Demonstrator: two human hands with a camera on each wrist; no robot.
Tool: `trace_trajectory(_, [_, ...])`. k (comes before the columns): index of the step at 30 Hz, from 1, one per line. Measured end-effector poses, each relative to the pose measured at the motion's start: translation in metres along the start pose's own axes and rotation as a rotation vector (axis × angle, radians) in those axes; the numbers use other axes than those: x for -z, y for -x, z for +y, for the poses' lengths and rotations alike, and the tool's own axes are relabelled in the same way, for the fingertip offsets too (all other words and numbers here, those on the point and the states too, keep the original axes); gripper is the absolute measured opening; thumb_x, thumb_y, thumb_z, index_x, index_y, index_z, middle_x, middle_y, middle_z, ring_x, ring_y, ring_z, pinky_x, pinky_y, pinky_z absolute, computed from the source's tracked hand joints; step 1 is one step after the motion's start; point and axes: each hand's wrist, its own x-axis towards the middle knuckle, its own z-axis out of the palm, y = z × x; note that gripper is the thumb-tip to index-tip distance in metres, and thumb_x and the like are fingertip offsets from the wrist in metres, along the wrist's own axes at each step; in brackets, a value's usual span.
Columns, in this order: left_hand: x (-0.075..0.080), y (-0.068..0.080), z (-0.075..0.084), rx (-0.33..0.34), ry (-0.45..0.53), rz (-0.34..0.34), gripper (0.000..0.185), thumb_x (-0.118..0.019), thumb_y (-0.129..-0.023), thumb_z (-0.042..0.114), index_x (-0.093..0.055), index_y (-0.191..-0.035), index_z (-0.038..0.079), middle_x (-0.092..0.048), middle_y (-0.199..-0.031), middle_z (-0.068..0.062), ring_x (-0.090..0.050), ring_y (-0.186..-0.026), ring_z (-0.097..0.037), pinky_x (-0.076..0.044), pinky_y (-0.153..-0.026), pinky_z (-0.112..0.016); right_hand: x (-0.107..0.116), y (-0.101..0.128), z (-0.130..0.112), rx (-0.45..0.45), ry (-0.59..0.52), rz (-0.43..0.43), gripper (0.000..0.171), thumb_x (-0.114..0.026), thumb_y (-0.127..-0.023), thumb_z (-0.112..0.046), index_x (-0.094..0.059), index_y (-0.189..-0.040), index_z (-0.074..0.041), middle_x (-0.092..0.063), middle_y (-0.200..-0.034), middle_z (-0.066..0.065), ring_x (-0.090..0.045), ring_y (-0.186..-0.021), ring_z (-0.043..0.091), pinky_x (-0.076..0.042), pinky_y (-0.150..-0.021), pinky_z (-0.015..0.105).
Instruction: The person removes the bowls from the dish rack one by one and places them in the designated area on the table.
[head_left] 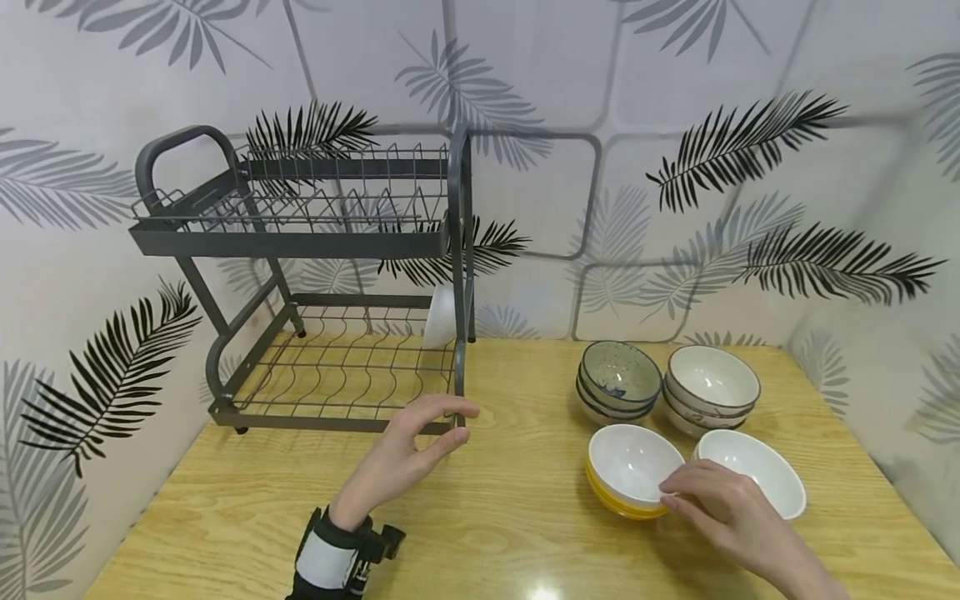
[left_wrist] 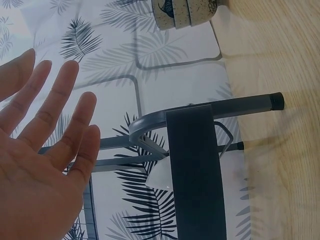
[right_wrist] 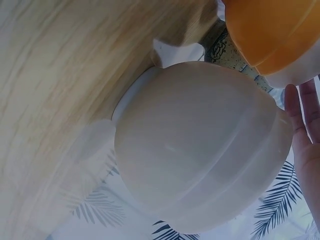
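1. We count one grey two-tier dish rack (head_left: 315, 275), just ahead of our left hand (head_left: 408, 454).
2. One white plate (head_left: 441, 317) stands in its lower tier, beyond that hand.
3. Four bowl groups sit by our right hand (head_left: 720, 508): a white-over-yellow stack (head_left: 630, 471) and a single white bowl (head_left: 753, 479) at its fingertips, a speckled stack (head_left: 618, 383) and a white stack (head_left: 711, 387) beyond.

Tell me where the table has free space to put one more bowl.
Bare wood lies between the rack and the bowls, and along the near edge between the left hand and right hand. The right side is crowded with bowls.
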Motion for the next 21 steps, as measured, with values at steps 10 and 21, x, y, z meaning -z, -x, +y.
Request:
trace_trajectory(10, [-0.0015, 0.0028, -0.0019, 0.034, 0.015, 0.004, 0.028, -0.066, -0.097, 0.011, -0.067, -0.124, 0.008, -0.069, -0.126, -0.007, -0.062, -0.122, -0.025, -0.052, -0.103, -0.051, 0.0014, -0.0008, -0.0004, 0.001, -0.003, 0.002, 0.039, -0.084, -0.062, 0.008, -0.077, -0.091, -0.017, -0.075, -0.09, -0.009, -0.065, -0.091, 0.005, -0.045, -0.095, 0.006])
trace_trajectory(21, [-0.0003, 0.0044, -0.0083, 0.1, 0.004, 0.009, 0.028, -0.065, -0.098, 0.016, -0.067, -0.126, 0.012, -0.069, -0.128, -0.004, -0.061, -0.126, -0.025, -0.05, -0.107, -0.049, 0.0036, -0.0094, -0.0022, 0.01, -0.035, 0.018, 0.034, -0.082, -0.068, 0.007, -0.076, -0.095, -0.013, -0.076, -0.092, -0.003, -0.065, -0.093, 0.008, -0.043, -0.098, 0.006])
